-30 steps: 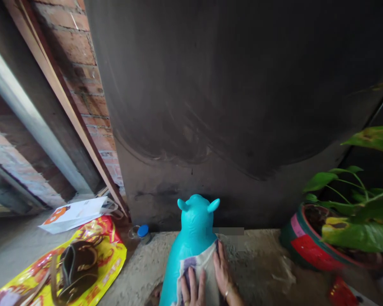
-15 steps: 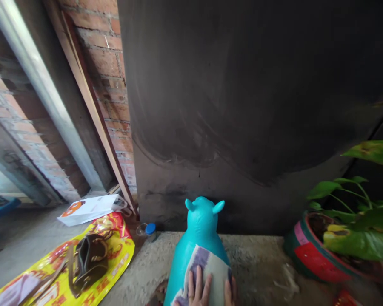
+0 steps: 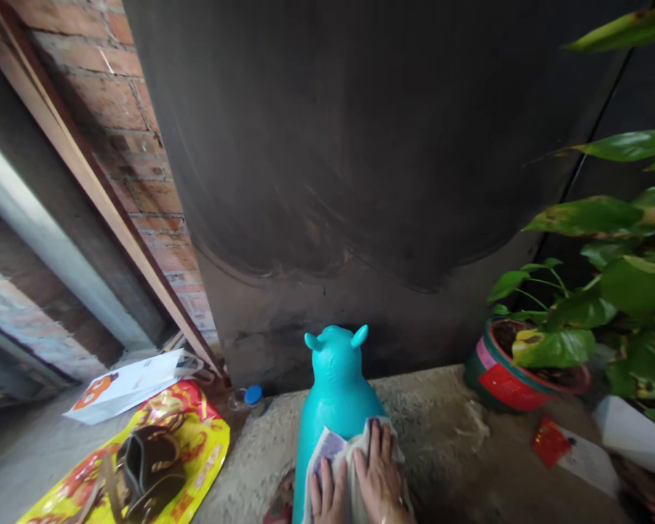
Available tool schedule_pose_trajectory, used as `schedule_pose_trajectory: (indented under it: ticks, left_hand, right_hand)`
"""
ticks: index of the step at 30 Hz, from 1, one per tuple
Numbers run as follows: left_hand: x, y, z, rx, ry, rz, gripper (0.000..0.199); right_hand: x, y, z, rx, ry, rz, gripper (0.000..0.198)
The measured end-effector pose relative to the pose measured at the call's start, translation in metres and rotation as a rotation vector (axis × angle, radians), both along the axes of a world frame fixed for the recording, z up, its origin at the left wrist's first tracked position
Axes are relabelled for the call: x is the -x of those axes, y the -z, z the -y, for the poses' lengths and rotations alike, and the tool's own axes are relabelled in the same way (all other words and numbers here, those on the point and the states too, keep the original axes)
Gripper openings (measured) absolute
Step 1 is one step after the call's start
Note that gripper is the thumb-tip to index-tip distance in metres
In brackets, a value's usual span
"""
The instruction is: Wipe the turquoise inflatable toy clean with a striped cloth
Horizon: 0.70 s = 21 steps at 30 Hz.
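Observation:
A turquoise inflatable animal toy (image 3: 332,397) with two small ears stands at the bottom middle, its head toward the dark panel. Over its back lies a white and purple cloth (image 3: 332,444). My left hand (image 3: 328,498) rests flat on the cloth's left part, fingers extended and slightly apart. Beside it, my right hand (image 3: 379,473) presses the cloth's right part with its fingers stretched forward. The lower part of the toy and the cloth's near end run out of view.
A dark panel (image 3: 332,182) rises ahead. On the left are a brown handbag (image 3: 156,466) on a yellow plastic sheet (image 3: 207,444), a white paper bag (image 3: 131,386) and a blue-lidded jar (image 3: 254,397). A potted plant (image 3: 502,371) stands at the right.
My right hand has moved forward and come further into view, spreading the cloth's right part. The view has turned rightward, showing more of the plant.

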<state>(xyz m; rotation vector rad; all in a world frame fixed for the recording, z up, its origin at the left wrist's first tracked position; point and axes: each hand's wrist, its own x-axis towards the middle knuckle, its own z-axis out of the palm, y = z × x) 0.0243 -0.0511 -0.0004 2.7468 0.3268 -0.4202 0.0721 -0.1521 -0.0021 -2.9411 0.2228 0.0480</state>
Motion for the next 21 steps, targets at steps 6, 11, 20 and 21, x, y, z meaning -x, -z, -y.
schedule_pose_trajectory:
  ticks: [6, 11, 20, 21]
  left_hand:
    - [-0.040, -0.024, -0.010, 0.009, -0.090, -0.024, 0.101]
    - [-0.041, -0.041, -0.013, 0.061, -0.110, -0.044, 0.099]
    - [0.010, -0.040, -0.017, 0.146, -0.040, -0.140, 0.101]
    - [0.017, -0.038, -0.016, 0.154, -0.025, -0.150, 0.097]
  right_hand:
    - [-0.060, -0.037, -0.027, -0.020, 0.012, -0.093, 0.064]
    - [-0.050, -0.036, -0.030, -0.028, 0.044, -0.093, 0.063]
    - [0.029, 0.020, -0.005, 0.041, -0.015, 0.131, 0.061]
    - [0.041, 0.029, -0.002, 0.056, -0.021, 0.193, 0.063]
